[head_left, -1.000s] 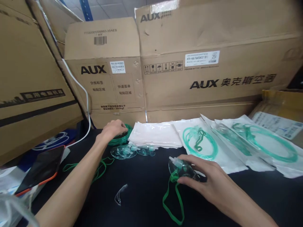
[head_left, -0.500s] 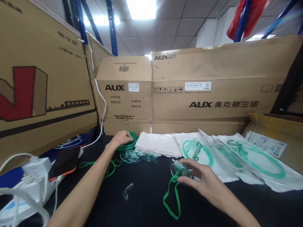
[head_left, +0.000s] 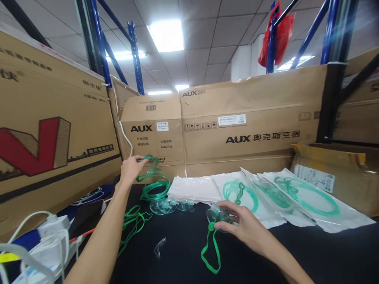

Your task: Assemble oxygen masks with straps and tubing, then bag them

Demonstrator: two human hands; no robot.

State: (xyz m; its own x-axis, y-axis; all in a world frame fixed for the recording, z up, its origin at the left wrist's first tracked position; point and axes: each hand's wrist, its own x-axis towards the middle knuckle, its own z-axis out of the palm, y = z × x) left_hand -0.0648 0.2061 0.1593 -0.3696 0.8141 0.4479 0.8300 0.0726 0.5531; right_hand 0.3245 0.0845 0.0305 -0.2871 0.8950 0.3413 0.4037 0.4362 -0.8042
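So the clear mask [head_left: 217, 215] is see-through plastic, kind of shiny, with a pale connector at the top and a green strap [head_left: 214, 271] hanging off it in a long narrow loop. It's near the middle of the black table [head_left: 180, 252], in the right hand [head_left: 237, 221]. That grip is spread only as wide as the mask, thumb on the near side and fingers over the far side.

The left hand [head_left: 130, 169] has the green tubing [head_left: 151, 167] in a tight pinch, thumb against fingers. It's thin, translucent, glossy stuff. A few loops hang in the air in front of the smaller AUX box [head_left: 142, 138], while the rest sits in a round coil [head_left: 154, 197] on the table, just left of the stacked white packages [head_left: 192, 188]. Two more clear masks [head_left: 162, 206] lie right in front of that coil.

Compared with half a second ago: the left hand was down at the coil then, and now it's up off the table with those loops pulled loose. The right hand hasn't really changed, same hold on the same mask, strap still dangling toward the near edge. The view has also tipped upward, so there's more ceiling [head_left: 201, 35] showing, plus more of the red bag [head_left: 276, 37] up on the rack.
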